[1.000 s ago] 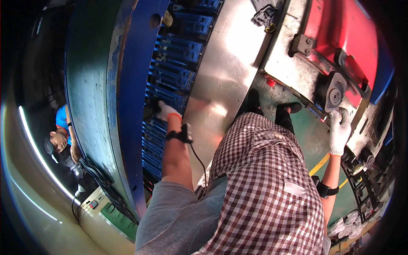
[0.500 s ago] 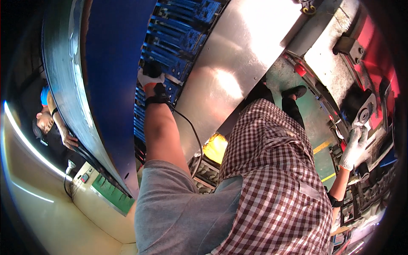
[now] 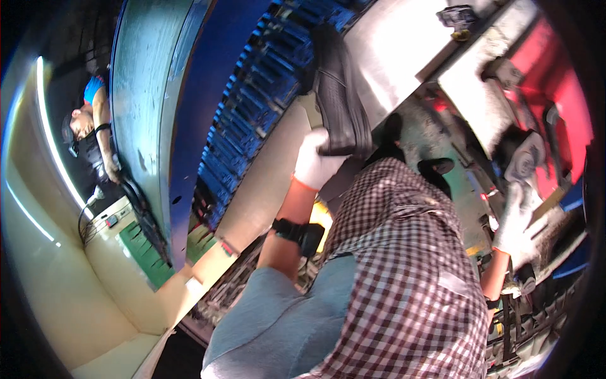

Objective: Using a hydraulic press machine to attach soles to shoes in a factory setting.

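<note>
My left hand (image 3: 317,163), in a white knit glove, grips a black shoe (image 3: 341,95) by its lower end. The shoe is held upright over the edge of a bare metal sheet (image 3: 252,192), beside a blue slatted surface (image 3: 259,95). My right hand (image 3: 514,221), also gloved and somewhat blurred, has its fingers stretched out and thumb apart. Its fingertips are at a grey machine part with a round hub (image 3: 525,161); whether they touch it I cannot tell.
A red machine (image 3: 555,88) with a pale metal body stands at the right. Across a long blue panel (image 3: 208,88) at the left, another person's arm (image 3: 104,136) reaches down towards dark strips. A foot in a dark shoe (image 3: 435,166) is on the green floor.
My left hand has come back from the blue slats towards me and rightward, and now holds the black shoe. My right hand stays near the hub, its thumb now spread. The view has shifted.
</note>
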Demonstrator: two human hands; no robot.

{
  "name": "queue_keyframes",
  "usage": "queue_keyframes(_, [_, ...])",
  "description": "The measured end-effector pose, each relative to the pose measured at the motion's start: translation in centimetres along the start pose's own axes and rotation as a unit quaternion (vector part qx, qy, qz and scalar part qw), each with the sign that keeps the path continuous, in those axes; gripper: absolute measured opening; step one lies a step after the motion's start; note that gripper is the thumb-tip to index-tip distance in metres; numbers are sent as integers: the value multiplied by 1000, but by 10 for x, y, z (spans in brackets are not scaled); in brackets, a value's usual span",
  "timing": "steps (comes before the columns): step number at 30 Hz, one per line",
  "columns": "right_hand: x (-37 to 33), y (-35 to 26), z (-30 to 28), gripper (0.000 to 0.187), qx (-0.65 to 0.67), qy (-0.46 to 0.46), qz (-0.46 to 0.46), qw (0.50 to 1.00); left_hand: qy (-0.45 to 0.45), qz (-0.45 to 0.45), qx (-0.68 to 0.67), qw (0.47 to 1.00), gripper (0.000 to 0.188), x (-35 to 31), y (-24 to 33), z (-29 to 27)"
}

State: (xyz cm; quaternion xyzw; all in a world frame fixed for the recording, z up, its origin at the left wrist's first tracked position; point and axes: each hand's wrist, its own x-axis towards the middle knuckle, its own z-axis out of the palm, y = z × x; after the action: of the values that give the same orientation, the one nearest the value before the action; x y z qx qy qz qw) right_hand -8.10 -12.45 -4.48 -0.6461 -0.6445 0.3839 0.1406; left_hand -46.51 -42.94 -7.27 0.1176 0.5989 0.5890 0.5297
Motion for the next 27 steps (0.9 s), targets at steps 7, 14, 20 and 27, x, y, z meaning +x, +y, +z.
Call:
queue_keyframes(7, [-28,-88,-35,79,-81,-68,-217,970,-251,-76,-130,956,114,47,71,167])
queue_keyframes(14, [-48,-54,-110,97,508,-96,-63,853,-365,132,226,894,87,73,104,365])
queue_keyframes(20, [-10,15,-202,82,402,187,-56,895,-369,242,238,866,82,68,164,456])
queue_keyframes(27, [93,92,-281,75,-70,353,9,933,-346,385,222,826,80,69,211,579])
